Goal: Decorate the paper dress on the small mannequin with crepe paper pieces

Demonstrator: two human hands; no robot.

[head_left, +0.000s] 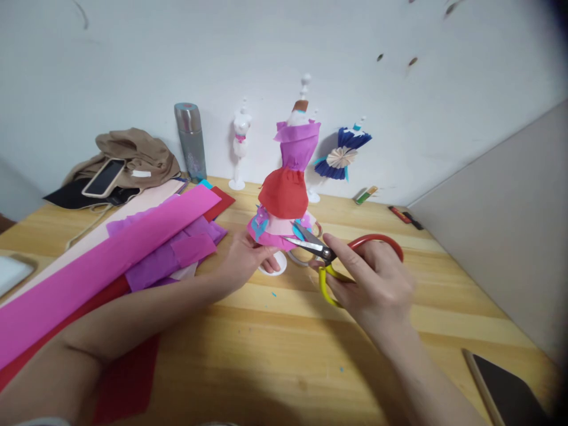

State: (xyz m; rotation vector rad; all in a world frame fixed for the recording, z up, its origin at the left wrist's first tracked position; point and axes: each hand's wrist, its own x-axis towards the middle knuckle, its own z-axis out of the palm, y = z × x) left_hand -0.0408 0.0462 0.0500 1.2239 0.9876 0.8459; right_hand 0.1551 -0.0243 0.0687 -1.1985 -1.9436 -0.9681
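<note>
A small mannequin (305, 89) wears a paper dress (286, 192) with a purple top, a red middle and a pink skirt trimmed with blue and purple pieces. At the left of the hem, my left hand (246, 260) pinches the skirt, with some fingers beneath it over the white round base (277, 269). My right hand (377, 278) grips scissors (326, 253) with red and yellow handles. Their blades are parted and meet the skirt's right side near the hem. Part of a tape roll (302, 257) shows behind the blades.
Pink, purple and red paper sheets (110, 254) spread on the left. Along the wall stand a flask (191, 145), a bare mannequin (241, 136) and one in blue paper (350, 148). A glue stick (366, 195) lies behind; a phone (506, 390) rests front right.
</note>
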